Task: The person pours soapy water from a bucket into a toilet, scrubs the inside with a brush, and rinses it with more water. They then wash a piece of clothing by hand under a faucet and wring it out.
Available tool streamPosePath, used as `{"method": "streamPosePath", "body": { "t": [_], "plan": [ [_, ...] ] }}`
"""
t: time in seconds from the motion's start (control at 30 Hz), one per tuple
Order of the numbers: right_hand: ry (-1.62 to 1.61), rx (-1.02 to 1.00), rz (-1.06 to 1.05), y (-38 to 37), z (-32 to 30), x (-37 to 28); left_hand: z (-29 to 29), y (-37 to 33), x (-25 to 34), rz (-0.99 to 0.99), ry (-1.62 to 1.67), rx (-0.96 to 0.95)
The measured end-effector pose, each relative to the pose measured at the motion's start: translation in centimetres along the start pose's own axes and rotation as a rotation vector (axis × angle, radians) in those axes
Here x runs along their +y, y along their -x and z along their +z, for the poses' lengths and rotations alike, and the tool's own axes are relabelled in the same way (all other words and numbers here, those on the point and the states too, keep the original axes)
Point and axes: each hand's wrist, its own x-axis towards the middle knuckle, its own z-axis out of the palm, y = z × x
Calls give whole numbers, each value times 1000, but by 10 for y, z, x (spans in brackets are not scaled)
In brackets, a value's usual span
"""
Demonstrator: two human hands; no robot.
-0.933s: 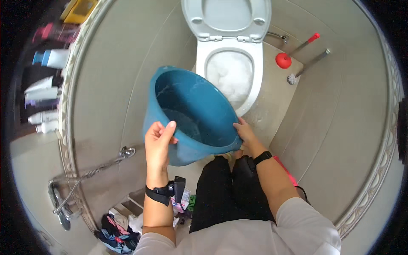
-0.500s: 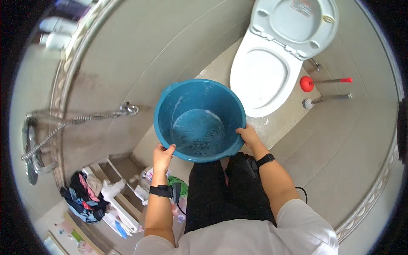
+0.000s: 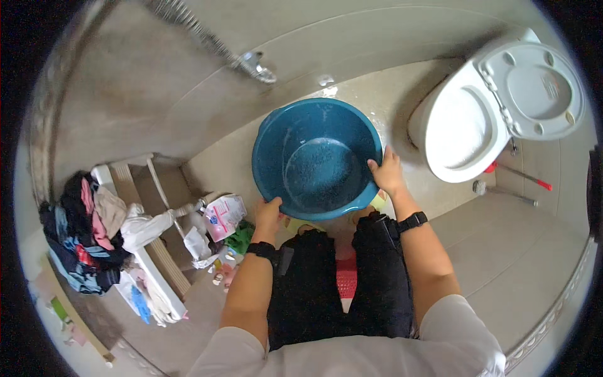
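Observation:
A large round blue plastic basin [image 3: 320,169] is in front of my legs, its open top facing me. Wet streaks and drops cover its inner wall and bottom. My left hand [image 3: 268,217] grips the rim at the near left, thumb on top. On the right side, my right hand [image 3: 388,173] holds the rim with the thumb inside and the fingers outside. Whether the basin rests on the floor or hangs just above it, I cannot tell.
A white toilet [image 3: 461,132] with its lid raised stands at the right, near a red-handled plunger [image 3: 521,176] and a toilet brush [image 3: 502,191]. At left, clothes [image 3: 85,232] lie on a white rack [image 3: 157,276]. A shower hose [image 3: 201,31] runs along the wall. Below me sits a red stool [image 3: 346,276].
My view has turned toward the left wall, so the toilet appears farther right. Both hands have carried the basin away from the toilet, and it looks lower. My grip stays on the rim.

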Motion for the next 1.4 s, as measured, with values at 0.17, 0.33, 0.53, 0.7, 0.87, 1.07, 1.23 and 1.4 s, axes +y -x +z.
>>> {"method": "streamPosePath", "body": {
  "t": [0.17, 0.33, 0.53, 0.7, 0.87, 1.07, 1.23, 1.4],
  "plan": [
    [-84, 194, -562, -52, 27, -124, -12, -68, -25, 127, 150, 50],
    [-152, 343, -898, -119, 58, -217, 8, -146, -46, 228, 158, -12],
    [-148, 183, -776, -115, 71, -267, 7, -257, -101, 381, 339, -5],
    [-141, 613, -995, -116, 63, -263, 30, -262, -86, 339, 153, -147],
    [-279, 415, -994, -104, 56, -285, 19, -282, -83, 430, 218, -92],
    [-284, 139, -1117, -147, 39, -264, 39, -231, 14, 627, 516, -214],
    [-419, -138, -1009, -163, 24, -256, 64, -186, 92, 411, 701, -405],
    [-634, -351, -903, -169, 20, -257, 90, -182, 136, 384, 925, -519]
  ]
}}
